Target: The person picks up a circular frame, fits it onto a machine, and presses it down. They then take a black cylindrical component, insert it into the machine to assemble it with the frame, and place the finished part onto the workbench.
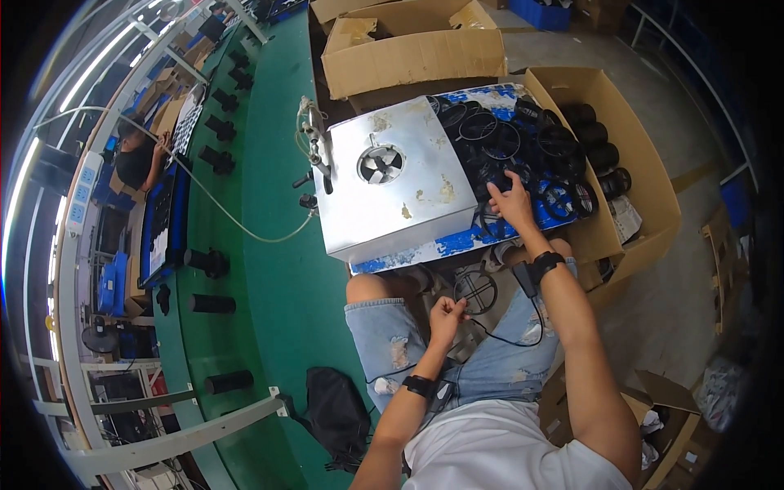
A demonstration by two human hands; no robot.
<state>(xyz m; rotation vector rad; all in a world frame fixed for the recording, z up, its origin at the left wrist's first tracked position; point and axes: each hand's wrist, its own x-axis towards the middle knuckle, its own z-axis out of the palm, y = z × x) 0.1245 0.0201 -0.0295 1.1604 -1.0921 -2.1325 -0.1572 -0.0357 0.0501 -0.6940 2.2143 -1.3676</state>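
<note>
My left hand [447, 319] is closed in a pinch on the rim of a thin black ring with crossed spokes [476, 292], held low between my knees. Out over the work surface, my right hand [513, 204] reaches into a heap of similar black spoked rings [502, 140]. Its thumb and forefinger are apart, with dark parts just beneath them. Whether it touches one is hard to tell, as the black pieces blend together. Left of the heap stands a silver metal box [392, 180] with a round opening and a bladed black piece inside it.
A valve fitting with a hose [314, 143] is fixed at the box's left side. On the right, an open carton [653, 180] holds black cylindrical parts. Another carton [416, 57] stands behind. A green bench [220, 327] with black parts runs along the left; a person [137, 159] sits beyond.
</note>
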